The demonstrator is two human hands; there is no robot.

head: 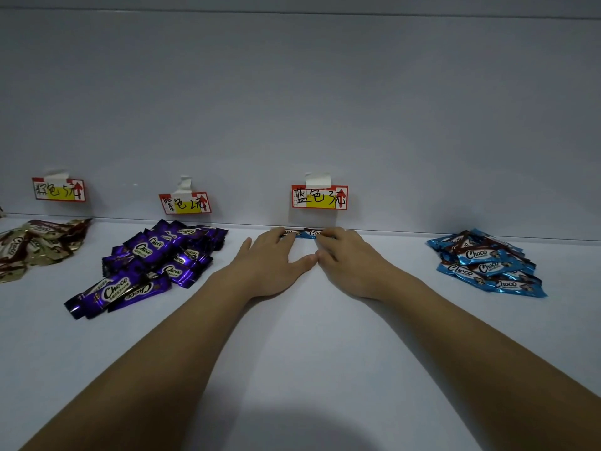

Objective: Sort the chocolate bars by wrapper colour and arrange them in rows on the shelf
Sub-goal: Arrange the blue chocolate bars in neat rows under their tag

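A blue-wrapped bar (305, 233) lies flat against the back wall at centre; purple pile (153, 258) left, blue pile (487, 265) right, brown-gold pile (35, 245) far left.

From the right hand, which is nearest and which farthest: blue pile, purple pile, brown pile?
1. Blue pile, on the shelf to the right of the right hand.
2. Purple pile, left, beyond the left hand.
3. Brown pile, far left edge.

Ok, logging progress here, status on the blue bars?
Left hand and right hand flat, pressing one blue bar against the back wall under the blue label. Blue pile unsorted at right. Nothing in the way.
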